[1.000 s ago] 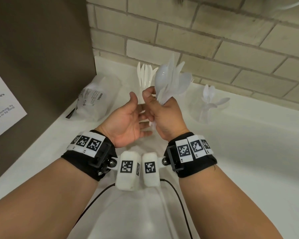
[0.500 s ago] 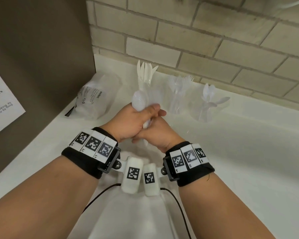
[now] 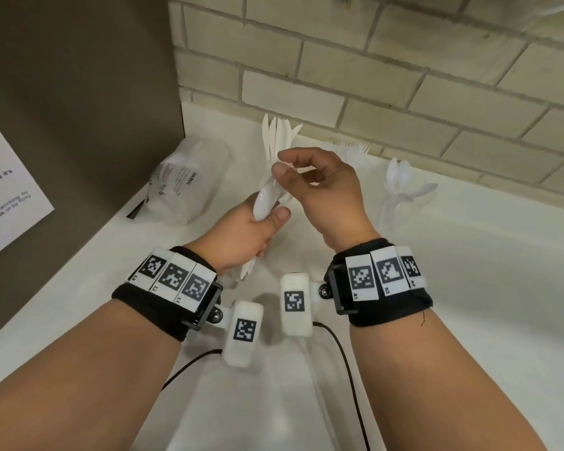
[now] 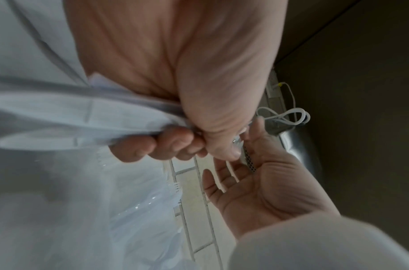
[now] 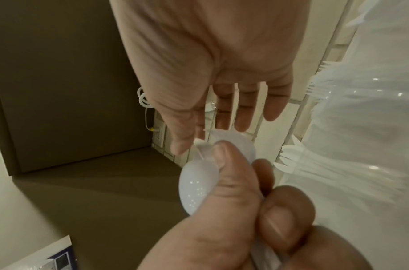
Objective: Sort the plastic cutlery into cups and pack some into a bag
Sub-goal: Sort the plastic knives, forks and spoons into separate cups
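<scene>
the left hand (image 3: 256, 227) is wrapped around a bunch of white plastic cutlery (image 3: 267, 198), thumb pressed on a spoon bowl at the top, handles poking out below the palm. the right hand (image 3: 319, 190) hovers just above the bunch with fingers loosely curved and nothing in them (the wrist views show its palm bare), thumb and forefinger near the top of the bunch. the step in hand looks like picking single pieces out of the bunch to sort them. the next move probably calls for the right hand to pinch one piece by its head, draw it free without dragging its neighbours, and drop it into the matching cup.

behind the hands stand a cup of knives (image 3: 279, 136), a cup of forks (image 3: 349, 148) mostly hidden by the right hand, and a cup of spoons (image 3: 401, 185). a crumpled clear bag (image 3: 184, 183) lies on the white desk (image 3: 469, 288) to the left. the clear cups barely show against the desk, and the bunch's exact mix of pieces cannot be told.
</scene>
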Action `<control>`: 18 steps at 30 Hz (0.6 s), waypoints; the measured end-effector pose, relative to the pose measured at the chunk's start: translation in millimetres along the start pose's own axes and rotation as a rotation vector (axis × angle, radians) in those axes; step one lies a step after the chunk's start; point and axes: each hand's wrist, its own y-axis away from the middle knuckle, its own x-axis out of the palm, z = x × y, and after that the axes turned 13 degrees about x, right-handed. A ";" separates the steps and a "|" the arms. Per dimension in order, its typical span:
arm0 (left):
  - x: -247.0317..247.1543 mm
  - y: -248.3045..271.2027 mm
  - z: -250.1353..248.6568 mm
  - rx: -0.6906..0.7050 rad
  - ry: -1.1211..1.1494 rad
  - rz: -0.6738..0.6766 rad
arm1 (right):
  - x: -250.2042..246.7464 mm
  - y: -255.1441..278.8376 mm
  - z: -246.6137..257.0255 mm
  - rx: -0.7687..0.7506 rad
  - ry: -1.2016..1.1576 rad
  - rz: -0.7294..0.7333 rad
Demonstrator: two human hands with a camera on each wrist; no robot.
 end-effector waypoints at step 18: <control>0.0 -0.3 21.7 -0.028 -0.435 0.054 | -23.2 -4.9 28.5 0.048 -0.138 -0.104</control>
